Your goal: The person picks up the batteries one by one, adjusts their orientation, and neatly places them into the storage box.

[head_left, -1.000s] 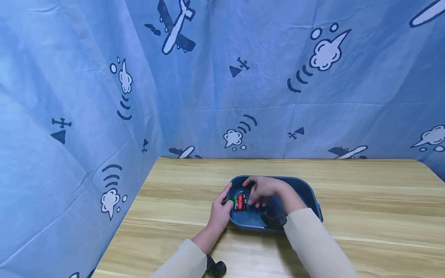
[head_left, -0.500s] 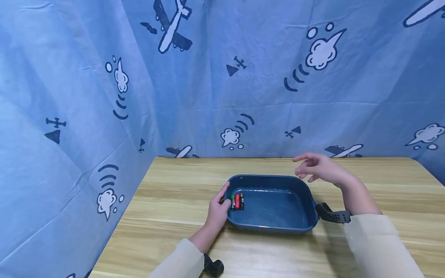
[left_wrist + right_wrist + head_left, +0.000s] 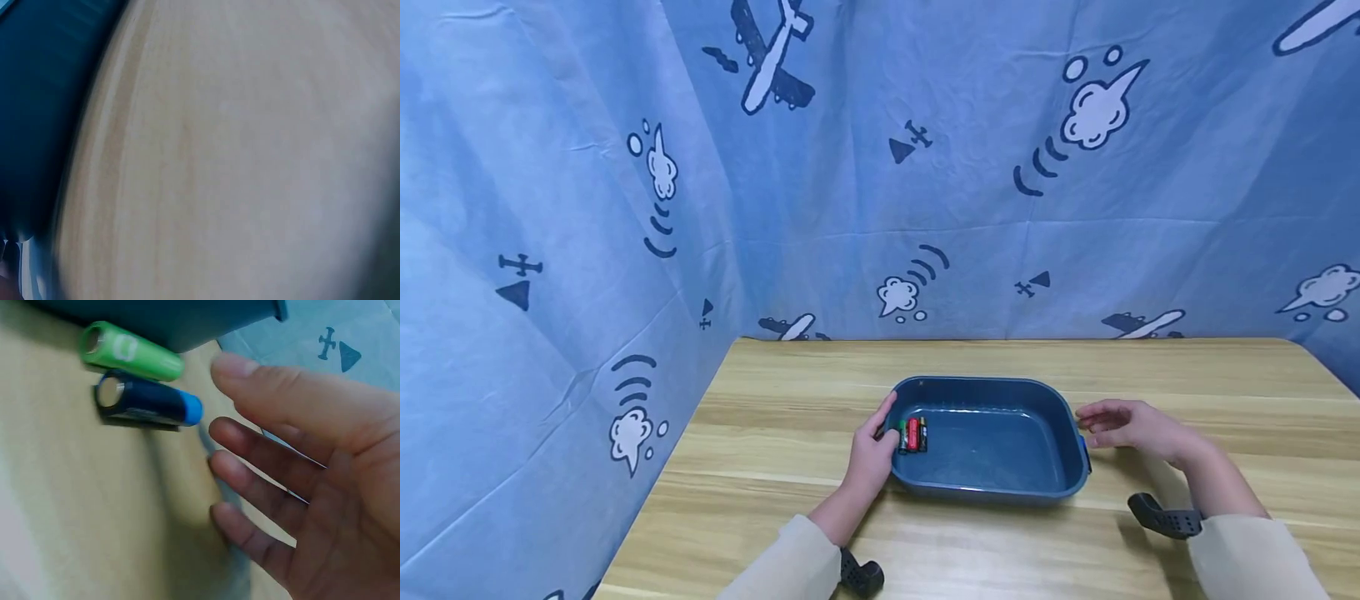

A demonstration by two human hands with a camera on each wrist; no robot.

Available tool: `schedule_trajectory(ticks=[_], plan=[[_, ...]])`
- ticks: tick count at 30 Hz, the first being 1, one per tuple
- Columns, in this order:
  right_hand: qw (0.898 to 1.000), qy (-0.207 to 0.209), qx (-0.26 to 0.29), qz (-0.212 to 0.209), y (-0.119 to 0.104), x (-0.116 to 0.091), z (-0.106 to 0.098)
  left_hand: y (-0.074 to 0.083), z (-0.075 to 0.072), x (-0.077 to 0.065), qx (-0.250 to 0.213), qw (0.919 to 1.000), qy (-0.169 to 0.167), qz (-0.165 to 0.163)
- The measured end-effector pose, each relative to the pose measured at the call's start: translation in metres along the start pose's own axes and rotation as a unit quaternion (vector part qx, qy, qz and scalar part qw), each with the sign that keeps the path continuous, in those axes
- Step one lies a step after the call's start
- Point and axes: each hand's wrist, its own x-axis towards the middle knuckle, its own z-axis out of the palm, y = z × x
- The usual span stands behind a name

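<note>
A dark blue plastic tub (image 3: 992, 450) stands on the table. My left hand (image 3: 872, 454) holds its left wall, thumb over the rim and fingers along the outside. Just inside, beside the thumb, a green battery (image 3: 903, 437), a red battery (image 3: 913, 434) and a black battery (image 3: 923, 435) lie side by side. My right hand (image 3: 1138, 429) hovers off the tub's right end with fingers loosely spread and nothing in them. In the right wrist view, a light green battery (image 3: 132, 352) and a dark blue battery with a bright blue end (image 3: 147, 400) lie outside the tub, near those fingertips.
The wooden table (image 3: 805, 375) runs back to a blue curtain (image 3: 865, 167) printed with planes, which also closes off the left side. A black wrist strap mount (image 3: 1165, 517) juts from the right wrist, another strap mount (image 3: 861, 575) from the left.
My right hand has left the tub's inside, swung right over the far right corner, then come down beside the right end. The left hand has kept its hold; the batteries inside lie as before.
</note>
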Motion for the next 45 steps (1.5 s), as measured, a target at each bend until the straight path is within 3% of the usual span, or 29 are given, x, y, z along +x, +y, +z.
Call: schedule_trajectory(ticks=[5,13,19,27,30,35,42,45], plan=[[0.999,0.016,-0.050,0.004,0.004,-0.006,0.008,0.002,0.001,0.000,-0.006,1.0000,-0.002,0.000],[0.992,0.049,-0.106,-0.051,0.007,-0.009,0.022,0.001,0.000,0.000,-0.007,1.0000,0.000,-0.004],[0.986,0.062,-0.148,-0.040,0.002,-0.007,0.028,0.001,-0.001,0.000,-0.017,0.9998,-0.005,-0.006],[0.986,0.074,-0.145,-0.025,0.002,-0.005,0.029,0.001,0.000,0.000,-0.008,0.9999,-0.002,0.008],[0.988,0.083,-0.127,-0.023,0.005,-0.004,0.028,0.001,0.000,-0.001,-0.009,0.9999,-0.003,0.006],[0.992,0.114,-0.047,0.001,0.012,-0.001,0.023,0.001,0.000,-0.001,-0.010,1.0000,-0.002,-0.001],[0.986,0.156,0.041,0.044,0.017,-0.002,0.014,0.002,0.000,-0.001,-0.010,0.9999,-0.002,-0.006],[0.980,0.164,0.108,0.045,0.015,-0.003,0.010,0.002,0.000,-0.001,-0.010,0.9999,-0.006,-0.004]])
